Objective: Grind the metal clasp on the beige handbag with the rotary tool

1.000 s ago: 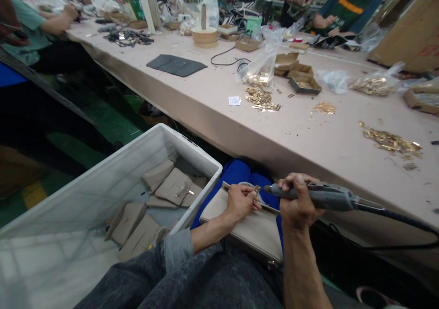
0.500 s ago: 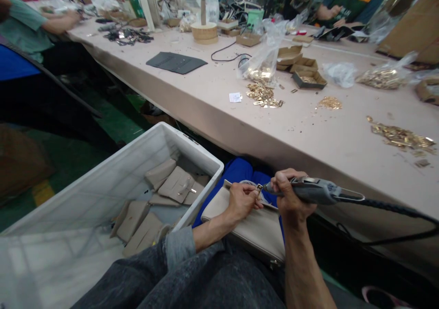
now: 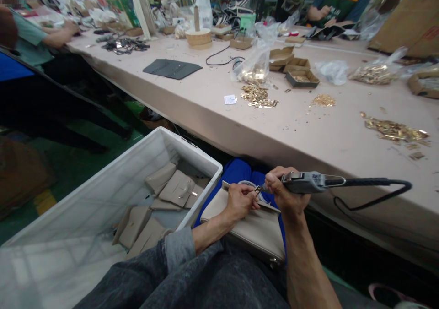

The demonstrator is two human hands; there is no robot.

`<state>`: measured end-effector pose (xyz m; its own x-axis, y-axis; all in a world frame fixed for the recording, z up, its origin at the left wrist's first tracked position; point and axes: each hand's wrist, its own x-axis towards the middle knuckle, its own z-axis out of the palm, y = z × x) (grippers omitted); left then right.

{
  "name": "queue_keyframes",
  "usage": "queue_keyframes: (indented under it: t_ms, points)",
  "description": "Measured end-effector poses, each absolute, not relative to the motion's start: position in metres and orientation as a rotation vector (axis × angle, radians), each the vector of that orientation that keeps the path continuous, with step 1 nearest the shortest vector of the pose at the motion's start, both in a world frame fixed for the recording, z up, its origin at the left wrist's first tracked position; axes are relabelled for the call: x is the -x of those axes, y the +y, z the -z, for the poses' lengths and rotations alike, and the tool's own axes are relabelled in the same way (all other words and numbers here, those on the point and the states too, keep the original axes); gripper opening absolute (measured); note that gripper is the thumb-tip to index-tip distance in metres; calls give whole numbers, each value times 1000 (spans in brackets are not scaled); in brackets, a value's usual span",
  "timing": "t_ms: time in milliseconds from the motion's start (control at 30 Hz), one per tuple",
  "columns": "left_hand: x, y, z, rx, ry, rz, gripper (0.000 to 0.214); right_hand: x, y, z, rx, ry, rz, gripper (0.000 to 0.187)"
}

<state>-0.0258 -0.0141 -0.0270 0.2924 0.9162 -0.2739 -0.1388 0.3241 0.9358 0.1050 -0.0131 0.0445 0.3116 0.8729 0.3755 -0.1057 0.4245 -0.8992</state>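
Observation:
A beige handbag (image 3: pixel 254 229) lies across my lap, below the table's front edge. My left hand (image 3: pixel 240 201) rests on the bag's top edge, fingers pinched on a small gold metal fitting (image 3: pixel 257 189). My right hand (image 3: pixel 286 192) is closed round a grey corded power tool (image 3: pixel 307 182), held level. The tool's tip touches the fitting. Its black cable (image 3: pixel 377 194) loops out to the right.
A white plastic bin (image 3: pixel 144 155) with several beige bag pieces (image 3: pixel 178 187) stands to my left. The long pink table (image 3: pixel 260 126) carries heaps of gold fittings (image 3: pixel 391 130), small cardboard boxes (image 3: pixel 302 78) and plastic bags. Other people work at its far side and left end.
My right hand has turned the tool so its body points more to the right, and the cable now loops beside it. The left hand and bag stay in place.

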Motion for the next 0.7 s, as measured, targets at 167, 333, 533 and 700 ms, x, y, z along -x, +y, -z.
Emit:
queue_keyframes:
  t_ms: [167,333,533,700]
  points:
    - [24,-16,23,-1034,1014,-865,28,-116,-21,-52,819,-1280,-752,14]
    - [21,-13,31,-1045,1065,-816,32,-140,-26,-88,525,-1048,-880,9]
    - [21,-13,32,-1021,1087,-835,43,-223,14,-130,747,-719,-528,30]
    - [17,-11,39,-968,1095,-902,49,-315,81,-134,717,-358,-527,36]
